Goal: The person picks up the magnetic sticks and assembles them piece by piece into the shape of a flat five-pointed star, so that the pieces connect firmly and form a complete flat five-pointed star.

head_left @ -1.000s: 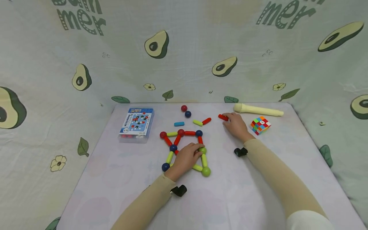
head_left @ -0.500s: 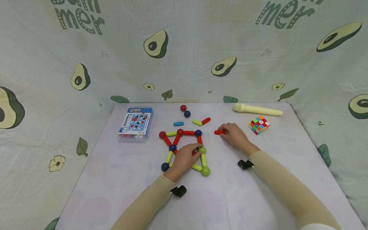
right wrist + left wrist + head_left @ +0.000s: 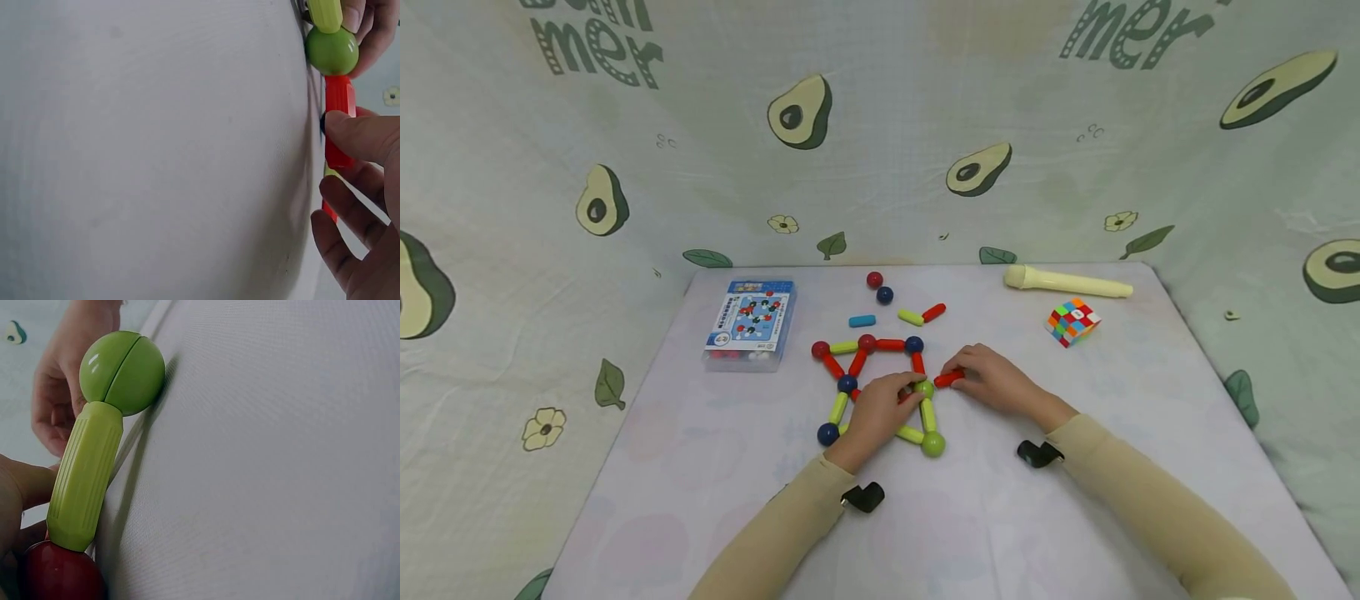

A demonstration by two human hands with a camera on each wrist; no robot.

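Right hand (image 3: 996,387) pinches a red magnetic stick (image 3: 949,379), grip clamped on it between thumb and fingers; the stick's free end touches, or all but touches, the small green ball (image 3: 927,388) at the structure's 3 o'clock side. Right wrist view confirms: red stick (image 3: 339,119) end-on against green ball (image 3: 332,50), thumb across the stick.

Left hand (image 3: 880,412) lies on the flat stick-and-ball structure (image 3: 872,367) at counter (image 3: 700,467) centre, fingers curled round the pieces at the green ball joint; grip clamped there, holding the frame down. Left wrist view shows a yellow-green stick (image 3: 84,475) running to the big green ball (image 3: 122,373), with a dark red ball (image 3: 59,575) at its near end.

Doing this step well, likely: keep the stick low and flat on the counter, aim its end square at the ball's centre, let the magnet seat it. The left hand should pin the joint so the pull doesn't drag the frame sideways.

Spare pieces at 12 o'clock: blue stick (image 3: 862,321), yellow and red sticks (image 3: 922,315), two balls (image 3: 879,287). Parts box (image 3: 748,323) at 10 o'clock, puzzle cube (image 3: 1072,322) and cream handle-like object (image 3: 1067,282) at 2 o'clock.
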